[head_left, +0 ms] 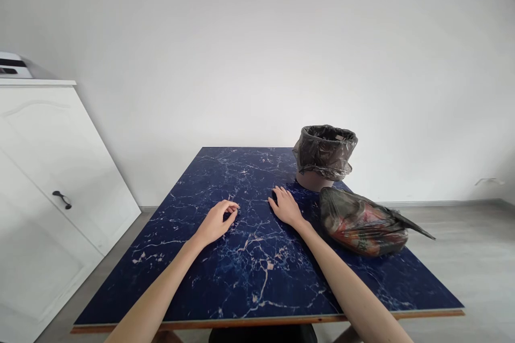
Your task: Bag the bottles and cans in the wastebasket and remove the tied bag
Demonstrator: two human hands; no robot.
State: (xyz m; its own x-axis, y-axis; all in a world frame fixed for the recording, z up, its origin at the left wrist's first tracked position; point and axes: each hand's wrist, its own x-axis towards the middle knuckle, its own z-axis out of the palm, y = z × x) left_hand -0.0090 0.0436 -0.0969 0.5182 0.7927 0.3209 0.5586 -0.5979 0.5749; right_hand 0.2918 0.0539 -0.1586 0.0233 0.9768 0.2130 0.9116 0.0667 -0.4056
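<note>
Dark blue, white-veined table (249, 278) under both hands. Left hand (217, 221) rests with fingers loosely curled, nothing gripped; right hand (287, 208) lies palm down, thumb apart from fingers, also holding nothing. Bin (311, 180) stands upright toward far right; black liner (322, 156) folded over rim, probably to stay put. Filled dark plastic bag (364, 226) lies slumped before bin, right of right hand, perhaps for easy reach. Count: two hands, one bin, one liner, one bag.
</note>
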